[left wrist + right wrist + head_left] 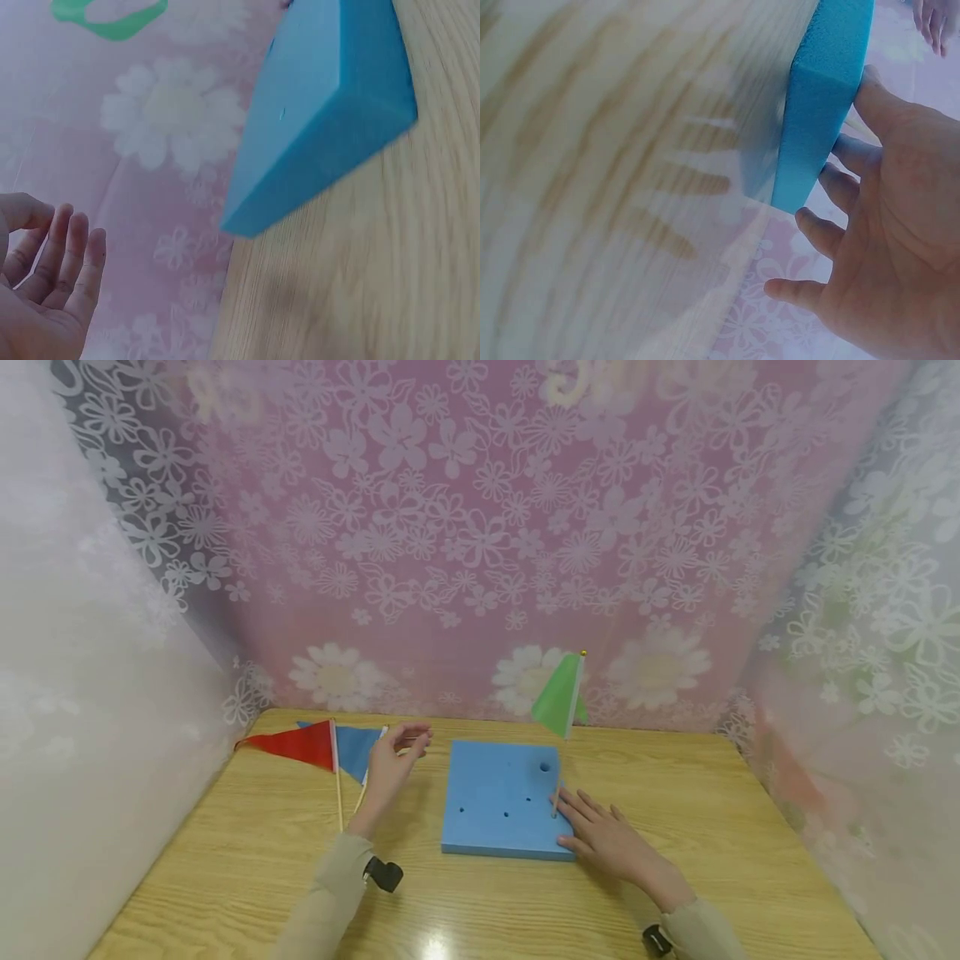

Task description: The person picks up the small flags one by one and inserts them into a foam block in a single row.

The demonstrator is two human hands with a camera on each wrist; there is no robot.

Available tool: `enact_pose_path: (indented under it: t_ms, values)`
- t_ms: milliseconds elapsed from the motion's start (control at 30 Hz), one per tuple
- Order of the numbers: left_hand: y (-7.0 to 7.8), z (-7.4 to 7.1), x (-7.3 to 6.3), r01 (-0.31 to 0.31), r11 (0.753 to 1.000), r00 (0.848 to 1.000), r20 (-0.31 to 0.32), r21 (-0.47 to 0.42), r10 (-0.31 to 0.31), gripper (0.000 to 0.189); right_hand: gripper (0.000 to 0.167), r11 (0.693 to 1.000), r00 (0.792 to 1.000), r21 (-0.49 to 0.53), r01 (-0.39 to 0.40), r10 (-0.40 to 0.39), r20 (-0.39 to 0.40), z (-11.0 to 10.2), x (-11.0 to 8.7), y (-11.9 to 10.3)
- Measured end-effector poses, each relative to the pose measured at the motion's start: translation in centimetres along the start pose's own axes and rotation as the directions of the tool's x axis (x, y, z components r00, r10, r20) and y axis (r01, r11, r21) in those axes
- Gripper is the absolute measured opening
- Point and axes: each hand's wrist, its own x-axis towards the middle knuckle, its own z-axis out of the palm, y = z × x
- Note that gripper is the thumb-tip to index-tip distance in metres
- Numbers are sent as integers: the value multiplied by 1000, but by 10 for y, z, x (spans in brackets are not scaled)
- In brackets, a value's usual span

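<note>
A blue foam block (491,781) with several small holes lies on the table. A green flag (558,697) stands upright on its thin stick in a hole by the block's right edge. My right hand (611,839) rests at that edge, fingers spread, fingertips touching the block beside the stick. In the right wrist view the fingers lie along the block's side (821,112). My left hand (393,764) hovers left of the block, fingers loosely bent, with nothing seen in it. Beside it lie a blue flag (356,750) and a red flag (303,745), the blue one's stick partly hidden by the hand.
The wooden table (495,910) reaches back to a pink flowered curtain (465,568). Pale cloth walls close in the left and right sides. A larger hole (544,767) shows near the block's back right corner.
</note>
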Motion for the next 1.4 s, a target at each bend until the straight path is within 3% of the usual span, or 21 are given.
enact_pose_path:
  t_ms: [133, 300, 467, 633, 833, 933, 1033, 1333, 1400]
  values:
    - [-21, -26, 3, 26, 998, 999, -46, 64, -23, 20, 65, 1000, 1000, 1, 4, -4, -1, 0, 0, 0]
    - [-28, -54, -3, 155, 970, 987, -71, 186, -144, 21, 65, 1000, 1000, 14, -5, 4, 11, -2, -1, 0]
    - [-36, -75, -12, 245, 900, 969, -65, 359, -238, 22, 65, 1000, 1000, 20, -5, 4, 13, -3, -1, -1]
    - [-40, -87, -18, 290, 834, 949, -27, 469, -314, 17, 65, 1000, 1000, 12, 2, -2, 6, -1, -1, -1]
    - [-47, -93, -18, 275, 734, 933, 11, 621, -359, 11, 65, 1000, 1000, 15, 3, -3, 3, -1, -1, -1]
    - [-48, -93, -19, 255, 702, 930, 32, 665, -367, 13, 65, 1000, 1000, 9, -2, 2, 9, -1, -1, 0]
    - [-50, -93, -20, 237, 690, 932, 41, 684, -361, 15, 65, 1000, 1000, 5, -4, 4, 8, -1, -1, 0]
    - [-51, -90, -19, 219, 684, 945, 23, 695, -325, 14, 65, 1000, 1000, -1, 2, -2, 2, -1, -1, 0]
    - [-51, -89, -19, 217, 695, 948, 22, 685, -318, 15, 65, 1000, 1000, 3, 3, -3, 2, -1, -1, 0]
